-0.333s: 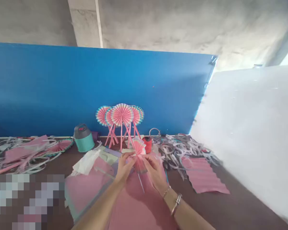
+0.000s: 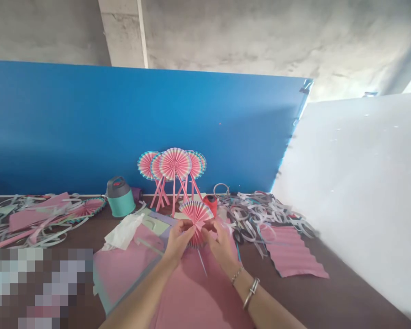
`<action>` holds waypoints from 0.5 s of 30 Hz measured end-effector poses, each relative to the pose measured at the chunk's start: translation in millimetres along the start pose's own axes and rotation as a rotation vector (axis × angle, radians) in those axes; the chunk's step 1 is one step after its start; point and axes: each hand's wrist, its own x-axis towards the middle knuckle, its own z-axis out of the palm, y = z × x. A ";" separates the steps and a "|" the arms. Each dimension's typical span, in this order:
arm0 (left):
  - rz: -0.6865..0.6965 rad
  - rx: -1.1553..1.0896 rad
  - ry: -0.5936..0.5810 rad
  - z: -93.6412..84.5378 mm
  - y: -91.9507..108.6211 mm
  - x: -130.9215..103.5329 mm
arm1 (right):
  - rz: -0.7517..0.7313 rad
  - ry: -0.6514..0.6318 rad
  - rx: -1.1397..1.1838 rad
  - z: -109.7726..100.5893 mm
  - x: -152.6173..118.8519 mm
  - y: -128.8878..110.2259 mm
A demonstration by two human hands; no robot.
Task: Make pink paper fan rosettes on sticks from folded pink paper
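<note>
Between my hands is a pleated pink paper fan (image 2: 196, 213) with a striped blue and white rim, its upper half spread wide and a smaller part folded out below. My left hand (image 2: 180, 238) is closed on its left side near the middle, thumb and fingers pinching the pleats. From the right, my right hand (image 2: 219, 242) pinches the fan close to its centre. Under the fan a thin white stick (image 2: 202, 262) points down over a large pink sheet (image 2: 195, 297). The fan's middle is partly hidden by my fingers.
Several finished pink fans (image 2: 175, 163) stand at the back by the blue panel (image 2: 89, 119). A teal container (image 2: 121, 203) and a red spool-like item (image 2: 211, 205) sit nearby. Paper strips (image 2: 256, 210) lie heaped at right, beside a creased pink sheet (image 2: 296, 251).
The fan's upper part has spread wider and turned to face me, so its pleats and striped rim show. Both hands stay at nearly the same place.
</note>
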 end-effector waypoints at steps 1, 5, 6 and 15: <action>-0.023 -0.047 -0.009 1.2 1.5 -1.2 | -0.066 0.016 -0.054 -1.4 0.4 -1.6; -0.122 -0.207 -0.095 3.1 6.7 -4.3 | -0.254 -0.005 -0.224 -4.1 0.5 -8.0; -0.150 -0.249 -0.113 2.8 7.2 -4.4 | -0.272 -0.029 -0.248 -3.8 -0.2 -9.0; -0.154 -0.408 0.033 -6.1 0.9 3.8 | 0.087 -0.039 -0.579 -23.0 17.6 6.8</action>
